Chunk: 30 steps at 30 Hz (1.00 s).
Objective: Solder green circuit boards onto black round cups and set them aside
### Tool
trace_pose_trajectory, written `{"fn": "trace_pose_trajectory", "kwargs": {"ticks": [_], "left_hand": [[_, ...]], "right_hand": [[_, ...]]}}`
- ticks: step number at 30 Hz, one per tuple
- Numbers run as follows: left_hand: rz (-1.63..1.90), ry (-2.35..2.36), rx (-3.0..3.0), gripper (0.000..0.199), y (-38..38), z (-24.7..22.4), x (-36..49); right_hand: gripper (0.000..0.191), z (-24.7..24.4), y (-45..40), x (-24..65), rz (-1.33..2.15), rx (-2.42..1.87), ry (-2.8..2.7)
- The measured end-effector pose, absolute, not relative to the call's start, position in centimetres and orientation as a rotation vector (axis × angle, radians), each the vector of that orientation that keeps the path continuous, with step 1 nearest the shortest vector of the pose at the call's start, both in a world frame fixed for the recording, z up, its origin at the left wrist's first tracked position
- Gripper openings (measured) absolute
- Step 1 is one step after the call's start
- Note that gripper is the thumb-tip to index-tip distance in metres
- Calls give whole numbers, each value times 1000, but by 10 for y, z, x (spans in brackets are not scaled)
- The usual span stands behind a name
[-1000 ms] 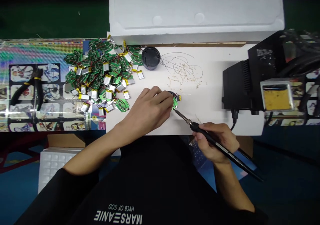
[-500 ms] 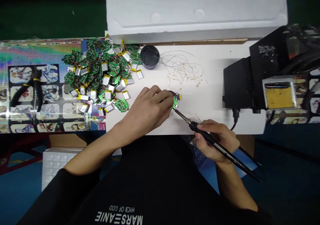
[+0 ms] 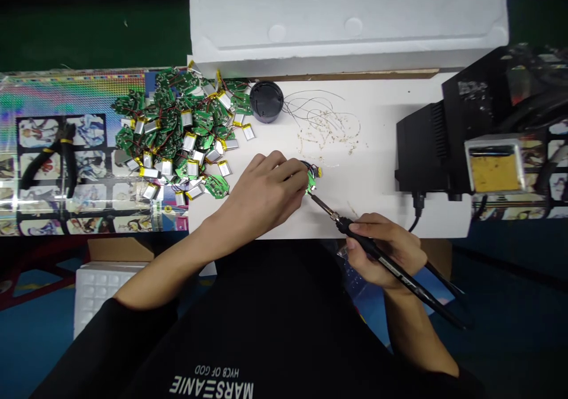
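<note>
My right hand (image 3: 386, 249) is closed round the black handle of a soldering iron (image 3: 366, 242). The iron's tip points up and left, at the lower edge of a small green circuit board (image 3: 311, 182). Over that board's left part my left hand (image 3: 275, 195) is bent, its fingers closed at the board; the fingertips are mostly hidden. A yellow-ended part with dark wires (image 3: 316, 171) shows just beyond the board. Whether the iron's tip touches the board cannot be made out.
A pile of green boards with silver batteries (image 3: 177, 132) lies left. Behind are a round black container (image 3: 266, 101), thin wire (image 3: 328, 115) and a white foam block (image 3: 346, 20). A black soldering station (image 3: 426, 147) and yellow sponge tray (image 3: 494, 171) stand right; pliers (image 3: 66, 156) lie far left.
The soldering iron's rear end and cord have shifted slightly, and my right hand has moved a little. My left hand and the board look the same.
</note>
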State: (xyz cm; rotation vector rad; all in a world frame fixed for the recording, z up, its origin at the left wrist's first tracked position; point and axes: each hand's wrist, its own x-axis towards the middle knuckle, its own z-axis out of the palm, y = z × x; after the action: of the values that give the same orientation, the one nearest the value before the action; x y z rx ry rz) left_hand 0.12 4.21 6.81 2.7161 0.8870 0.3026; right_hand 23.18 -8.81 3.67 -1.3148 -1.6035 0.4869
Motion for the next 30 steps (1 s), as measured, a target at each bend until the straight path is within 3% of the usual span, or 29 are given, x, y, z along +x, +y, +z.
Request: {"fn": "trace_pose_trajectory", "kwargs": {"ticks": [5,17,25,30], "left_hand": [[289,878,2718,16,42,69,1],[392,855,2672,13,42,64,0],[594,813,2482,7,38,52,-16],[755,1007,2249,35,27,31,-14]], "right_hand": [[19,33,-97,240,479,-1343,-1393],[21,17,-69,231,470,-1443,-939],[30,-7,-50,238,531,-1495,-964],[34,-16,-49,244,514,-1559,-1004]]}}
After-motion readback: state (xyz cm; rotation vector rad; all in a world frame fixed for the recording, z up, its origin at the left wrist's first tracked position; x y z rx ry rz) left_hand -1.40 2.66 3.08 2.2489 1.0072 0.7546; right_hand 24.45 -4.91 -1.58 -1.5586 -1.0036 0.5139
